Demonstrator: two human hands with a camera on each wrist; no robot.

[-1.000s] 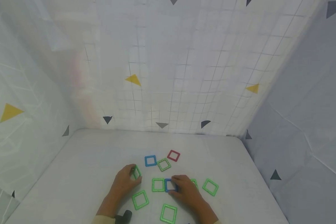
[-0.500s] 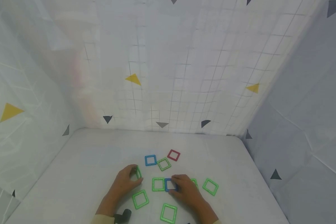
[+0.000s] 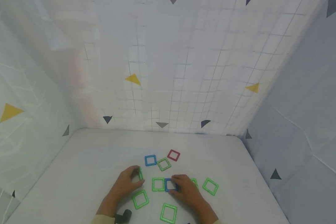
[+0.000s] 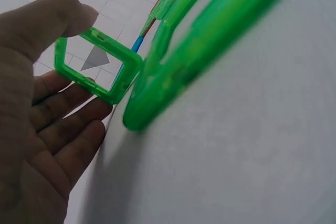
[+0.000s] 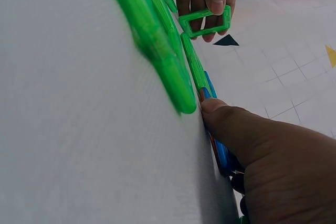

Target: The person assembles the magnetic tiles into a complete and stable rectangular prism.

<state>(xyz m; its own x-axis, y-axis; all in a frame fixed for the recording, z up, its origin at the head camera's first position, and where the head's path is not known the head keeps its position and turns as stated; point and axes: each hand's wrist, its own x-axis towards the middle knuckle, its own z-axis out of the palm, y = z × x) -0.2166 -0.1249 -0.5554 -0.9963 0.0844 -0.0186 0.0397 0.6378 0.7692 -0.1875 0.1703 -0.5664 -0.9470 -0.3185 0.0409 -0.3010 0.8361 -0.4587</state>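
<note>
L hand (image 3: 127, 182) pinches a green square frame (image 3: 140, 173), held upright off the tabletop (image 3: 81, 161). R hand (image 3: 184, 190) presses fingertips on a blue square frame (image 3: 170, 184) lying flat, edge-to-edge w/ a green frame (image 3: 158, 184).

The left hand (image 3: 127, 182) is curling its thumb and fingers (image 4: 63, 124) into a pinch — wrist lying low, forearm angling back. The right hand (image 3: 184, 189) is pressing down flat, fingertips (image 3: 175, 182) pointing left.
</note>
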